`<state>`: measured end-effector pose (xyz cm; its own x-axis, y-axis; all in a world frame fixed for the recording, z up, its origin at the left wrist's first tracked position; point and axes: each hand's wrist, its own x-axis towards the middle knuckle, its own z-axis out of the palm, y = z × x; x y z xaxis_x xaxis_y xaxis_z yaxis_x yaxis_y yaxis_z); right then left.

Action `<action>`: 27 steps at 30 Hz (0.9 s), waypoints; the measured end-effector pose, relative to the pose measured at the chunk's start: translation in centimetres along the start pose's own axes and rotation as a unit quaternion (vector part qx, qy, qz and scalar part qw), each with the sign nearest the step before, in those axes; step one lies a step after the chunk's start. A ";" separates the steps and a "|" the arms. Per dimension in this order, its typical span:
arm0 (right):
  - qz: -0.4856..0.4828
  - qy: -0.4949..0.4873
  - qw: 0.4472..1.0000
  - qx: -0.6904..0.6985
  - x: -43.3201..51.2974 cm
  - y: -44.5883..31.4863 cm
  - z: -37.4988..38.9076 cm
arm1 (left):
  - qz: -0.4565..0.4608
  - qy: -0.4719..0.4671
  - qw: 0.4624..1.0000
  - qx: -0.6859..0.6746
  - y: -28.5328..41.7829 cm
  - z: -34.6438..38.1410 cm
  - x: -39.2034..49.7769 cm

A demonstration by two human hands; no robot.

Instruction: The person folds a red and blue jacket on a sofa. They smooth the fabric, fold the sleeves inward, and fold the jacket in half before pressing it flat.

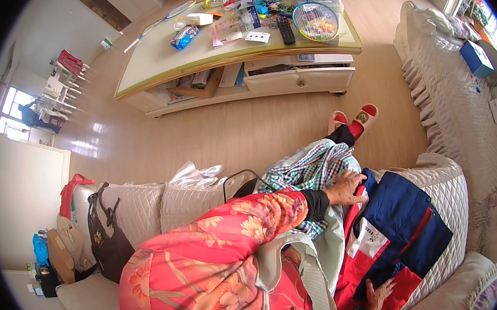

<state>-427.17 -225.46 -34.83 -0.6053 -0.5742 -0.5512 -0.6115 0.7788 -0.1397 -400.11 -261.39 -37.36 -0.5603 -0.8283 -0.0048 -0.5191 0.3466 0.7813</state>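
A navy, red and white jacket (pixel 407 216) lies spread over the quilted sofa seat at the lower right, a white patch with writing on it. My left hand (pixel 345 188) rests on its upper edge near the red and white strip, the fingers spread; whether they pinch the cloth is unclear. Lower down, my right hand (pixel 378 295) lies flat with spread fingers on the red and navy cloth. Checked cloth (pixel 308 167) covers my lap beside the jacket, along with a pale green striped cloth (pixel 334 245).
Ahead stands a coffee table (pixel 154 65) with a badminton racket (pixel 315 20), a remote control (pixel 285 30) and playing cards (pixel 258 37); one drawer is partly pulled out. A dark bag (pixel 108 240) leans on the sofa at left. Another sofa (pixel 442 73) runs along the right.
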 end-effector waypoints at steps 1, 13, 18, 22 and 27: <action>-0.005 0.005 1.000 -0.005 0.5 0.8 0.6 | 0.011 0.021 1.000 0.001 0.0 0.1 0.0; -0.279 0.259 0.834 -0.400 2.7 7.0 5.5 | 0.000 0.000 1.000 -0.012 -0.1 0.2 0.0; -0.275 0.262 0.827 -0.415 2.5 6.5 5.3 | -0.005 0.003 1.000 -0.014 0.1 0.1 0.0; -0.269 0.270 0.826 -0.415 2.6 6.9 5.3 | -0.014 -0.016 1.000 -0.016 0.0 0.2 0.0; -0.281 0.277 0.817 -0.419 3.1 7.9 5.7 | 0.003 0.005 1.000 -0.016 0.0 0.3 0.0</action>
<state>-430.94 -219.68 -42.32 -0.1043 -0.9891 -0.1036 -0.8658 0.0390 0.4988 -400.29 -261.30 -37.55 -0.5575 -0.8302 0.0065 -0.4938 0.3378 0.8013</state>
